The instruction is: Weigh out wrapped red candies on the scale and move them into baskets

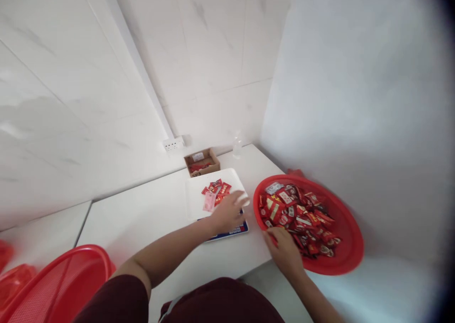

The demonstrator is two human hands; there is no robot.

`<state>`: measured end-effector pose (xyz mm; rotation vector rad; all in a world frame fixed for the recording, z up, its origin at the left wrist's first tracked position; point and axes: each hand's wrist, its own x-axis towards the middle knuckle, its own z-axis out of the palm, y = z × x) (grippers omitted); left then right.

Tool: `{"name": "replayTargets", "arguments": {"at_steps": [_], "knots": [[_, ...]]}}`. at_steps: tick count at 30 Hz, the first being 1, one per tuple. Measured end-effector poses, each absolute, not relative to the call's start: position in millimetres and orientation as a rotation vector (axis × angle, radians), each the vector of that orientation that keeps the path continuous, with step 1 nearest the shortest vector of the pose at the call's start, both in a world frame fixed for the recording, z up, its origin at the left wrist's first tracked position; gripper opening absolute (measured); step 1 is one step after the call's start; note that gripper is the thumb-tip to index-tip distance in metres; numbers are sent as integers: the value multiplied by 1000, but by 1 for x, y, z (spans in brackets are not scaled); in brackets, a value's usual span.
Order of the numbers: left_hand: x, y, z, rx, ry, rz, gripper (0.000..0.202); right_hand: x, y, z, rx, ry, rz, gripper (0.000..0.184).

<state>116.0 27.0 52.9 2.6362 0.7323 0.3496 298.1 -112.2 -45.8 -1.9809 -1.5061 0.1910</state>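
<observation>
My left hand (229, 214) hovers over the front right part of a white digital scale (194, 195), its fingers apart and nothing visible in them. On the scale's tray lies a small pile of red-wrapped candy packets (223, 190) with a pink packet (209, 201) at the front. The hand and forearm hide part of the blue keypad (235, 230). My right hand (285, 250) is closed at the near left rim of a red plastic basket (350, 233), fingers curled over the edge. Many red and gold candy packets (305, 219) fill the basket's left side.
Behind the scale stands an open cardboard box (202, 162) holding red items. A clear bottle (237, 145) stands by the wall near a white power socket (174, 144). At the lower left is another red basket (71, 280). A white table (142, 209) runs along the wall.
</observation>
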Motion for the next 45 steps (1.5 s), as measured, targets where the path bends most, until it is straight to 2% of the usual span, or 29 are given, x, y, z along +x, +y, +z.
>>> {"name": "replayTargets", "arguments": {"at_steps": [2,4,10,18,31,36,41,45], "knots": [[93,52,30,2497,1195,171,72,308,-115,-59,-2017,-1515,170,35],[72,70,5,2420,1374,48,86,315,-118,-71,-2113,-1483,142,43],[61,98,-38,2310,1544,-29,102,314,-122,-84,-2242,-1446,245,49],[56,113,-43,2345,1502,118,90,312,-123,-76,-2265,-1415,318,50],[55,114,-33,2032,1657,320,37,311,-124,-77,-2301,-1416,381,56],[66,115,-27,2040,1673,387,43,311,-124,-79,-2327,-1416,377,55],[82,110,-28,2244,1627,196,75,312,-124,-80,-2311,-1437,349,54],[86,107,-31,2372,1570,97,75,312,-125,-81,-2310,-1440,324,54]]}}
